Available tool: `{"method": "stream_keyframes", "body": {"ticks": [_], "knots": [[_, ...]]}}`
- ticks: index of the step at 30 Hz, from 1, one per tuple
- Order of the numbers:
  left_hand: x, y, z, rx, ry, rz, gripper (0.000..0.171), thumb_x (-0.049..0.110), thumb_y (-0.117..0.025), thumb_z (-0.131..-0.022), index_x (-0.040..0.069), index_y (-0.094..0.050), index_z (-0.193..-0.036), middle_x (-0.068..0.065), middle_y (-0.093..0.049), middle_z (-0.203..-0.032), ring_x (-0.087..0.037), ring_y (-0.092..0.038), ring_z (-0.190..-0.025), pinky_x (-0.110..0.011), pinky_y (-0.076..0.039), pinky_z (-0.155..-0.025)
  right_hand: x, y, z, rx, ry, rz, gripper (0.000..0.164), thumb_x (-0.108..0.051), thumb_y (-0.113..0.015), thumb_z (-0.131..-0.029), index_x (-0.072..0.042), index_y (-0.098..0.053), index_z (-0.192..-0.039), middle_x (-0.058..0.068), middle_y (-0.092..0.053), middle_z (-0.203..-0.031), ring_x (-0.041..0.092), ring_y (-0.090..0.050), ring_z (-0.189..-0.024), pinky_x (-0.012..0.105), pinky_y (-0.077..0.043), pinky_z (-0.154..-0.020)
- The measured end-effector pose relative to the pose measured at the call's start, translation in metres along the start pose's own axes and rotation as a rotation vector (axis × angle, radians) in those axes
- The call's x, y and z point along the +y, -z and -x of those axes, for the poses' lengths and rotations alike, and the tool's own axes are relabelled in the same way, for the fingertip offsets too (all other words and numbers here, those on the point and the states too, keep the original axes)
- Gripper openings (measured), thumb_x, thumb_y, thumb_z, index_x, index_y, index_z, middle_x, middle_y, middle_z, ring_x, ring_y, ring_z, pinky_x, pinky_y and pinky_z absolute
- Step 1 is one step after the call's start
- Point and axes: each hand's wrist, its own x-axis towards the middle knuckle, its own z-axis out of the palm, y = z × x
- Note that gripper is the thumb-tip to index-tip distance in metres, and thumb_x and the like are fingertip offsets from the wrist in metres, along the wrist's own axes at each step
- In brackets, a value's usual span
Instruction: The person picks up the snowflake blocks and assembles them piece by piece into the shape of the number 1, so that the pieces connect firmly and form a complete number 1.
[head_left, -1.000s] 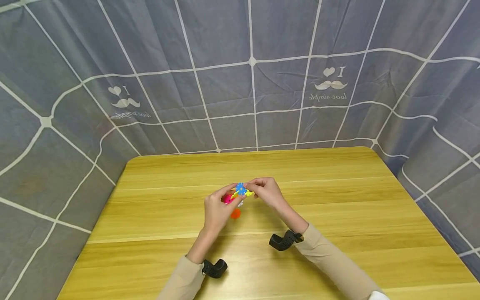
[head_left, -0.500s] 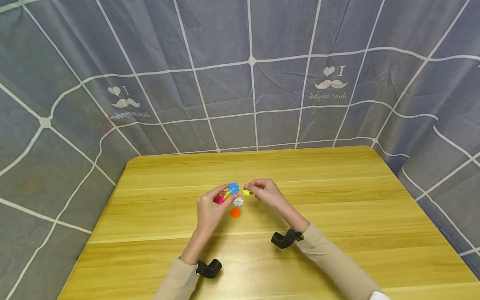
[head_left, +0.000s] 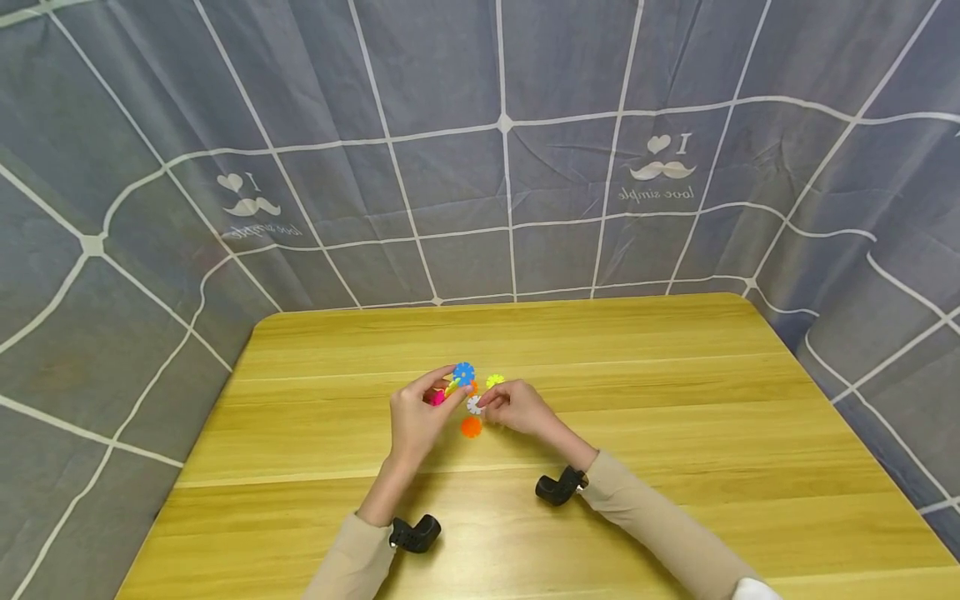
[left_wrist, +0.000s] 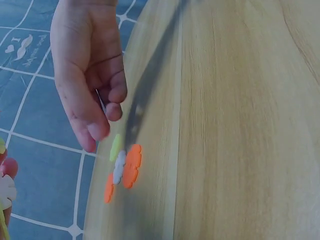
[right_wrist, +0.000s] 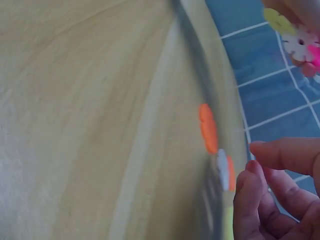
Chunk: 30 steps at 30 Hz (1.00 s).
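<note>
Between the thumb and fingers of my left hand point(head_left: 412, 421) is a joined cluster of notched plastic snowflake discs. A blue disc point(head_left: 464, 372) faces up, with a pink disc point(head_left: 438, 398) and a yellow one behind; the right wrist view also shows a white disc point(right_wrist: 299, 42) in the cluster. My right hand point(head_left: 522, 408) hovers low by a loose white disc point(head_left: 474, 406), which its fingertips overlap in the head view. Its fingers are loosely bent, and a gap shows between thumb and forefinger point(right_wrist: 285, 152), with nothing held.
Loose on the wooden table point(head_left: 637, 375) lie an orange disc point(head_left: 471, 427) nearer the person, a yellow disc point(head_left: 495, 381) farther off, and a second orange disc point(left_wrist: 109, 188) by the white one. A grey checked curtain point(head_left: 450, 183) surrounds the table's back and sides.
My left hand has drawn left with the cluster. My right hand has let go of the yellow disc, now lying on the table, and moved nearer the person, toward the white disc.
</note>
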Motion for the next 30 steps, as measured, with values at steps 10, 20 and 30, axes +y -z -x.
{"method": "stream_keyframes", "body": {"ticks": [10,20,30], "knots": [[0.0,0.0,-0.001,-0.001,0.009,-0.014,0.031,0.02,-0.082,-0.076,0.005,-0.075,-0.101,-0.008,-0.072,-0.072,-0.004,-0.036,-0.046,-0.012,-0.026,-0.044,0.003,-0.012,-0.007,-0.01,0.007,0.108,0.018,-0.013,-0.081,-0.075,-0.008,-0.073,-0.091,0.0,-0.072,-0.083,0.005,-0.063,-0.074,0.021,-0.05,-0.068],[0.001,0.0,0.001,0.001,0.032,-0.094,0.032,0.025,-0.084,-0.073,0.007,-0.076,-0.098,-0.006,-0.07,-0.069,-0.004,-0.045,-0.047,-0.013,-0.032,-0.043,-0.004,-0.015,-0.006,-0.034,-0.006,0.269,0.028,-0.024,-0.085,-0.07,-0.014,-0.074,-0.093,-0.002,-0.072,-0.088,0.009,-0.063,-0.08,0.026,-0.047,-0.07],[0.003,-0.001,0.001,0.011,0.062,-0.12,0.034,0.03,-0.084,-0.072,0.011,-0.076,-0.099,-0.004,-0.071,-0.069,-0.009,-0.057,-0.051,-0.017,-0.039,-0.048,-0.008,-0.015,-0.005,-0.037,-0.022,0.336,0.029,-0.024,-0.087,-0.069,-0.015,-0.073,-0.093,-0.004,-0.069,-0.085,0.01,-0.06,-0.078,0.025,-0.044,-0.067]]}}
